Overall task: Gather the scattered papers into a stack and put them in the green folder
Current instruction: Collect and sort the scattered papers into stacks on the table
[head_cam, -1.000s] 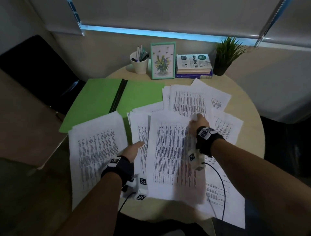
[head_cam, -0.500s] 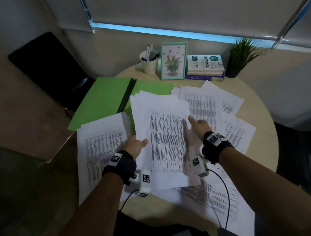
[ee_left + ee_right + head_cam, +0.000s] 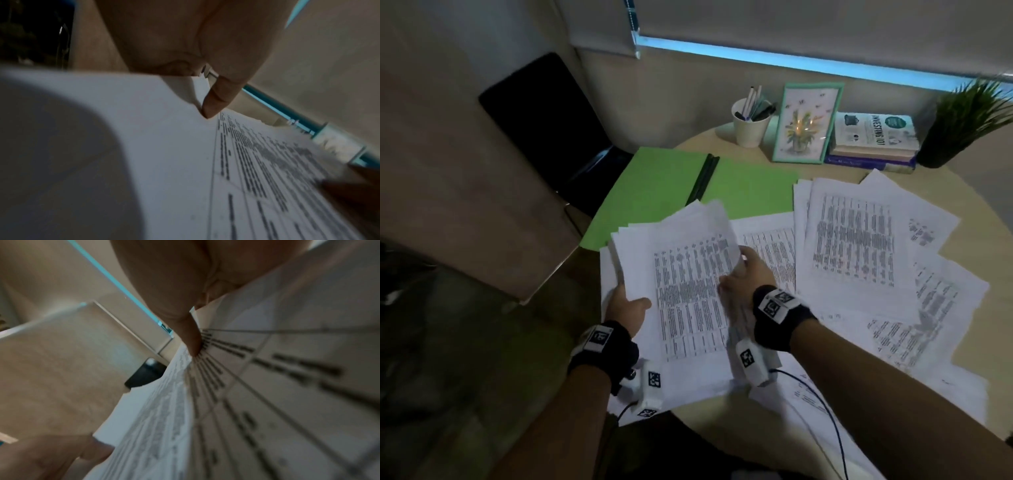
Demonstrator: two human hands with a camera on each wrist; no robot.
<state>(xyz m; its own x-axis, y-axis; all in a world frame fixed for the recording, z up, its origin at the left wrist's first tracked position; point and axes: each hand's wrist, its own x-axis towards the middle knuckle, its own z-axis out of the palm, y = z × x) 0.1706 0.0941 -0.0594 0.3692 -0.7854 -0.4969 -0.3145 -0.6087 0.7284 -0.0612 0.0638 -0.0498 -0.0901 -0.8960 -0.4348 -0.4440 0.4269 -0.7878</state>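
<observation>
A sheaf of printed papers is lifted and tilted over the table's left part. My left hand grips its left edge, thumb on top. My right hand grips its right edge, thumb pressed on the print. The green folder lies open and flat behind the sheaf, with a black spine down its middle. More printed sheets lie spread over the right half of the round table, and others lie under the held sheaf near the front edge.
At the back of the table stand a cup of pens, a framed flower picture, a pile of books and a potted plant. A black chair stands to the left. A cable trails from my right wrist.
Both hands have lifted the middle sheaf off the table and carried it leftward over the left pile. My view has swung left.
</observation>
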